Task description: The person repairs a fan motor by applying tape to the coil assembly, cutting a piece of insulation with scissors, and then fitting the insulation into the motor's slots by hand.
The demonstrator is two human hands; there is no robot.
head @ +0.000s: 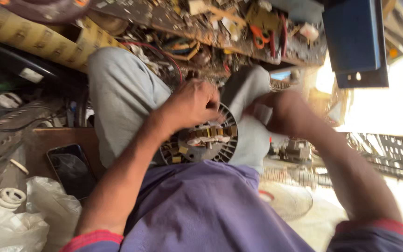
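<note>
A round grey fan motor housing with copper-coloured windings rests on my lap between my grey-trousered knees. My left hand lies over its upper left rim, fingers curled onto it. My right hand is closed around a small pale piece just right of the motor; the hand is blurred. My purple shirt fills the lower middle.
A black phone lies on a brown board at lower left, beside white plastic bags and a spiral bulb. A cluttered workbench with orange-handled pliers runs across the top. A blue panel is at upper right; a fan grille lies below.
</note>
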